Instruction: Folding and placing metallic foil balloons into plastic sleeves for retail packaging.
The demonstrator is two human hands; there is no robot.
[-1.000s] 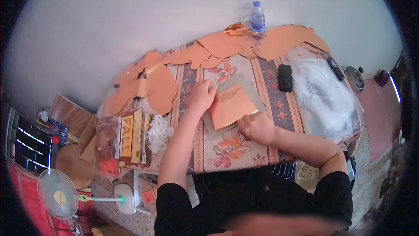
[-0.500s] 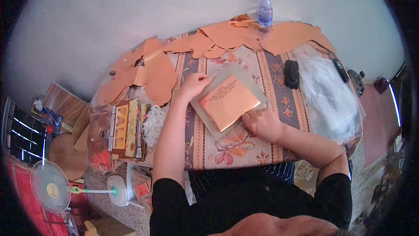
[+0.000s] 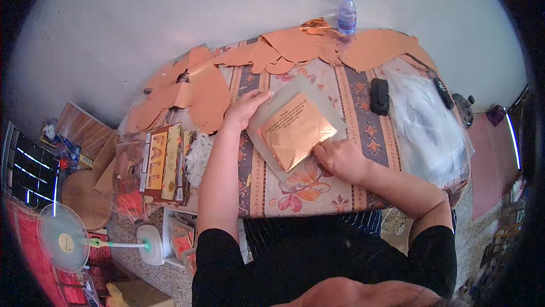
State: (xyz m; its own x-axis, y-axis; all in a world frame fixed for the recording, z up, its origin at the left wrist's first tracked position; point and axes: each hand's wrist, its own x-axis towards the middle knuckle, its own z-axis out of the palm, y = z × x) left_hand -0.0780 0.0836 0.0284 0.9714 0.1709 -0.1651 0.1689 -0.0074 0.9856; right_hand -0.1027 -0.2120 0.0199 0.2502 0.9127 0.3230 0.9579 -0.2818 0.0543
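A frosted plastic bag (image 3: 319, 101) lies slantwise between my hands over the middle of the table. Inside it shows a folded, shiny copper-orange foil piece (image 3: 296, 131), with small dark print on it. My left hand (image 3: 248, 109) grips the bag at its upper left edge, thumb on top and fingers partly hidden beneath. At the lower right edge, my right hand (image 3: 340, 159) is closed, its fingertips pinching the bag's border beside the foil.
Orange cut-out sheets (image 3: 207, 99) run along the table's left and far edges. A water bottle (image 3: 347, 16) stands at the back. To the right lie a black case (image 3: 379, 97) and clear plastic bags (image 3: 426, 131); to the left, stacked cards (image 3: 164, 165) and white string (image 3: 200, 156).
My left hand has slid slightly left and opened from a pinch to a flatter hold along the bag's edge. The bag has shifted slightly, and its foil surface looks more rumpled.
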